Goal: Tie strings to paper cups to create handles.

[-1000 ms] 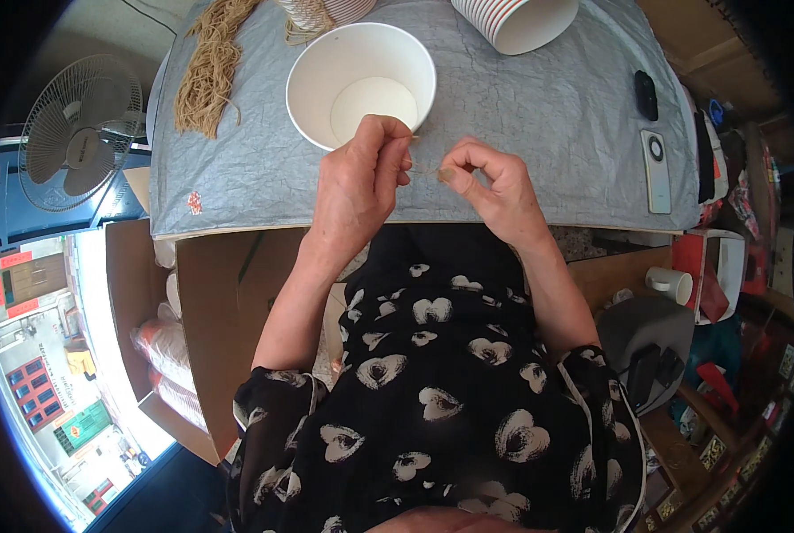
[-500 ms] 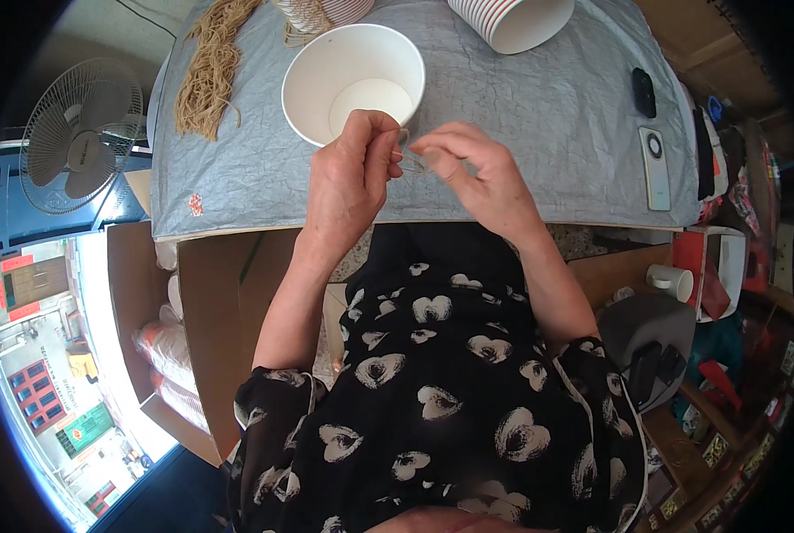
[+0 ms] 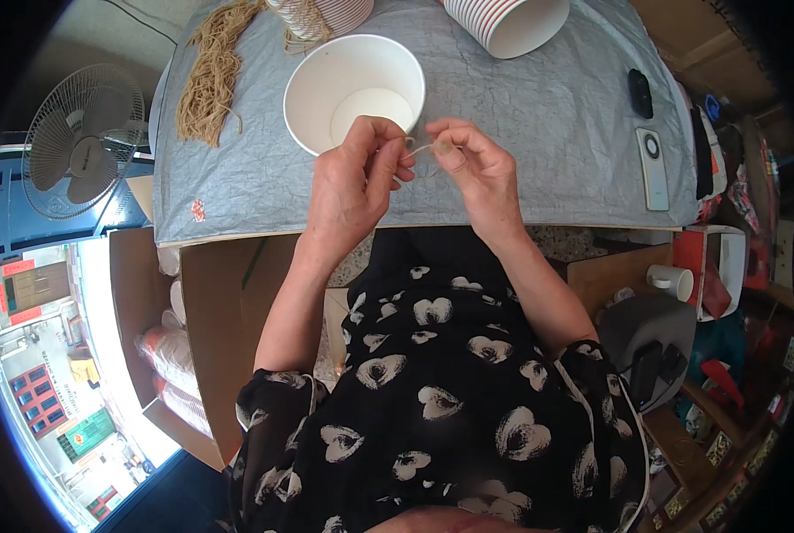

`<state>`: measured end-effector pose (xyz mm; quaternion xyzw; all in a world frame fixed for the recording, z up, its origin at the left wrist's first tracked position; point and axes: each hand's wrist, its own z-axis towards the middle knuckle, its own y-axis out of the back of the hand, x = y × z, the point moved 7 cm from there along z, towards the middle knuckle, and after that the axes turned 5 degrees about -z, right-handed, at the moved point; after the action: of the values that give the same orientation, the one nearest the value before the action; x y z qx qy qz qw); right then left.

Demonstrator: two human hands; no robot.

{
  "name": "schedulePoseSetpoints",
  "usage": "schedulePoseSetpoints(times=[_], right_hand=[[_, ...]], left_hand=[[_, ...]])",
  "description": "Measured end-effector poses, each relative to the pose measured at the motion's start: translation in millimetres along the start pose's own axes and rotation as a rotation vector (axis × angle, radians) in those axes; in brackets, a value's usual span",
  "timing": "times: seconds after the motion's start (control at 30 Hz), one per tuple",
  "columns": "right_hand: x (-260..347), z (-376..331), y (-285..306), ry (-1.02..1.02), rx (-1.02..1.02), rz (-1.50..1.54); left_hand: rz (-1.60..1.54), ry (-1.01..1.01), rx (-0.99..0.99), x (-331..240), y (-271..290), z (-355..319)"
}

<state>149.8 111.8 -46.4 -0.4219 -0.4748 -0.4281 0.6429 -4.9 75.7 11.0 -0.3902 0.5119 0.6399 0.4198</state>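
Observation:
Between my two hands runs a short piece of tan string, bent into a small loop near the left fingertips. My left hand is closed, pinching the string between thumb and fingers. My right hand pinches its other end between thumb and forefinger. Just beyond the hands a large white paper bucket stands on the table, its open mouth towards me and its near rim partly hidden by my left hand. A bundle of tan strings lies at the far left.
A grey cloth covers the table. At the far edge are two stacks of paper buckets, the left one with string draped on it. A phone and a black object lie right. An open cardboard box stands below left.
My right hand has moved slightly, its fingers now closed on the string, which shows more plainly between the hands. My left hand keeps its pinch. The view has shifted a little.

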Motion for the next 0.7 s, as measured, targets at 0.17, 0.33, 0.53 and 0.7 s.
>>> schedulePoseSetpoints(times=[0.17, 0.33, 0.53, 0.7], right_hand=[[5.1, 13.3, -9.8, -0.103, 0.171, 0.148], [13.0, 21.6, 0.5, -0.119, 0.308, 0.126], [60.7, 27.5, 2.0, -0.068, 0.361, -0.102], [76.5, 32.9, 4.6, -0.034, 0.385, -0.198]], left_hand=[[-0.291, 0.128, 0.151, -6.5, -8.2, 4.9], [-0.317, 0.120, 0.217, -17.6, -7.5, 11.3], [-0.425, 0.140, 0.316, -14.7, -13.8, 13.4], [-0.555, 0.231, 0.448, -5.3, -18.3, 19.6]])
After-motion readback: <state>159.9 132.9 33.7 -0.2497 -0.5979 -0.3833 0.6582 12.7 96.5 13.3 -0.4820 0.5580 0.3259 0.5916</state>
